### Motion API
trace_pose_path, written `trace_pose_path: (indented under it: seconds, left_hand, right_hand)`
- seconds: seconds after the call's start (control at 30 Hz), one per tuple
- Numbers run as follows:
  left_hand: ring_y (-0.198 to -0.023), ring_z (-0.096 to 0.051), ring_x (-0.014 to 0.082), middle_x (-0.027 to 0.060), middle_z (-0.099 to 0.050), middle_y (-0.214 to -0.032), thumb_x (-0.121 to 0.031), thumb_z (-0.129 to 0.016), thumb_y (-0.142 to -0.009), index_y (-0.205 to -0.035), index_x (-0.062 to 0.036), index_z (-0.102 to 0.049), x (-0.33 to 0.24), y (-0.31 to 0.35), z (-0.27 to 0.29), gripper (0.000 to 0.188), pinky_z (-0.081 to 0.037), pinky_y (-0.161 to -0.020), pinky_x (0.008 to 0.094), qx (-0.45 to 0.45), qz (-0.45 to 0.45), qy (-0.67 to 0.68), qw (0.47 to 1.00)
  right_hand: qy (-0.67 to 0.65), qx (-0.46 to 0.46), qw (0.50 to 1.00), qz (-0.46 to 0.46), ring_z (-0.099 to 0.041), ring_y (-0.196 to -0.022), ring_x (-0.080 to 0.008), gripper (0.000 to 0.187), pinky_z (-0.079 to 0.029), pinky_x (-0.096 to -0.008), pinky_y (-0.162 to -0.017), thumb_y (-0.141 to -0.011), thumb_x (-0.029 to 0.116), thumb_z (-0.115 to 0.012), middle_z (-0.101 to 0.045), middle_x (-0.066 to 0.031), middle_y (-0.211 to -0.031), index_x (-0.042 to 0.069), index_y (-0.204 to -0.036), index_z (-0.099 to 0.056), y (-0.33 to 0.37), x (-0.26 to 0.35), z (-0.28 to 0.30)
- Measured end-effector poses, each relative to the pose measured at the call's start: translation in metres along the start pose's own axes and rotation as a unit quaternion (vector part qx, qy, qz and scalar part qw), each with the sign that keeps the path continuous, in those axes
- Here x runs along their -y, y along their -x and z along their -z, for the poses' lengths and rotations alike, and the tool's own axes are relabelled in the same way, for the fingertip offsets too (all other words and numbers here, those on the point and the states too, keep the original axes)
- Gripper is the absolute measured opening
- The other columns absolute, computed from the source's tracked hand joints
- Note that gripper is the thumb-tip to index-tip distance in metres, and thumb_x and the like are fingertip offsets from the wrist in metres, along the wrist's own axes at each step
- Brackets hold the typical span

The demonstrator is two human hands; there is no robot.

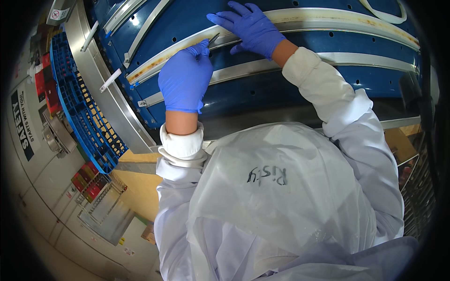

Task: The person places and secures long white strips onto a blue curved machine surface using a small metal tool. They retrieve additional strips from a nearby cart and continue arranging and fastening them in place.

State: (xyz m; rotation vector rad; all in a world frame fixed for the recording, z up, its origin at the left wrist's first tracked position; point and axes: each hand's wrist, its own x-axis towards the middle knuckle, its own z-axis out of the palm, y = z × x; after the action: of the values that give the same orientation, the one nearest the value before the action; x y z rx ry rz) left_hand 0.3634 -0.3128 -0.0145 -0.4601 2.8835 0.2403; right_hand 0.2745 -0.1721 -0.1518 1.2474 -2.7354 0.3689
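My left hand (186, 77), in a blue glove, is closed around a thin pointed metal tool (214, 38). Its tip sticks out past my fingers over a long white strip (300, 18) stained yellow-brown in places. Most of the tool is hidden in my grip, so its exact kind does not show. My right hand (255, 30), gloved the same way, lies on the strip just beyond the tip, fingers spread and holding nothing. The strip runs in a metal channel across a dark blue panel (164, 42) with small holes.
A second metal rail (351, 59) crosses the panel nearer to me. A loose white band (389, 16) curls at the far right. White pegs (110, 80) stick out along the steel frame (93, 61) on the left. Beyond stands a blue plastic pallet (75, 93).
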Motion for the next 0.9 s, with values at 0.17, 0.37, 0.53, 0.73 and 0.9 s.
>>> trace_pose_path:
  seconds: [0.17, 0.37, 0.53, 0.73, 0.9]
  left_hand:
    - [-0.082, -0.067, 0.0348, 0.0133, -0.07, -0.087, -0.039, -0.054, -0.093, -0.103, -0.0203, -0.075, 0.007, -0.001, -0.014, 0.03, -0.054, -0.076, 0.0421, 0.027, 0.017, 0.019, 0.999]
    - [-0.084, -0.068, 0.0342, 0.0122, -0.071, -0.089, -0.035, -0.054, -0.092, -0.107, -0.0245, -0.074, 0.009, -0.005, -0.024, 0.027, -0.054, -0.079, 0.0408, -0.004, 0.011, 0.004, 1.0]
    - [-0.087, -0.068, 0.0337, 0.0124, -0.071, -0.093, -0.035, -0.055, -0.092, -0.11, -0.0257, -0.073, -0.006, 0.001, -0.005, 0.027, -0.054, -0.08, 0.0398, 0.002, 0.011, 0.013, 1.0]
    - [-0.088, -0.067, 0.0343, 0.0128, -0.071, -0.095, -0.038, -0.056, -0.091, -0.11, -0.0256, -0.073, -0.01, -0.001, -0.012, 0.029, -0.054, -0.08, 0.0399, 0.015, 0.01, 0.025, 1.0]
    - [-0.089, -0.067, 0.0343, 0.0126, -0.071, -0.094, -0.037, -0.055, -0.091, -0.11, -0.0254, -0.073, -0.021, -0.005, -0.026, 0.028, -0.054, -0.08, 0.0406, 0.002, 0.013, -0.024, 1.0]
  right_hand:
    - [-0.007, 0.002, 1.0, -0.011, -0.039, -0.132, -0.0384, 0.088, -0.028, -0.0595, -0.105, -0.073, 0.056, -0.071, -0.048, -0.0061, -0.138, 0.026, -0.148, -0.037, 0.036, -0.033, 0.043]
    - [-0.008, -0.004, 1.0, -0.006, -0.043, -0.128, -0.0358, 0.08, -0.032, -0.0564, -0.103, -0.075, 0.053, -0.071, -0.051, -0.0058, -0.137, 0.026, -0.145, -0.042, 0.039, -0.043, 0.041]
    - [-0.019, -0.006, 1.0, -0.009, -0.045, -0.126, -0.0356, 0.077, -0.034, -0.0569, -0.1, -0.076, 0.051, -0.071, -0.051, -0.0058, -0.135, 0.026, -0.143, -0.044, 0.042, -0.046, 0.039]
    - [-0.021, -0.006, 1.0, -0.011, -0.045, -0.125, -0.0356, 0.077, -0.035, -0.0575, -0.099, -0.075, 0.049, -0.072, -0.051, -0.0059, -0.135, 0.026, -0.143, -0.044, 0.042, -0.046, 0.039]
    - [-0.021, -0.017, 1.0, -0.005, -0.045, -0.125, -0.0358, 0.079, -0.034, -0.0574, -0.099, -0.074, 0.049, -0.072, -0.051, -0.0062, -0.135, 0.026, -0.144, -0.043, 0.041, -0.045, 0.038]
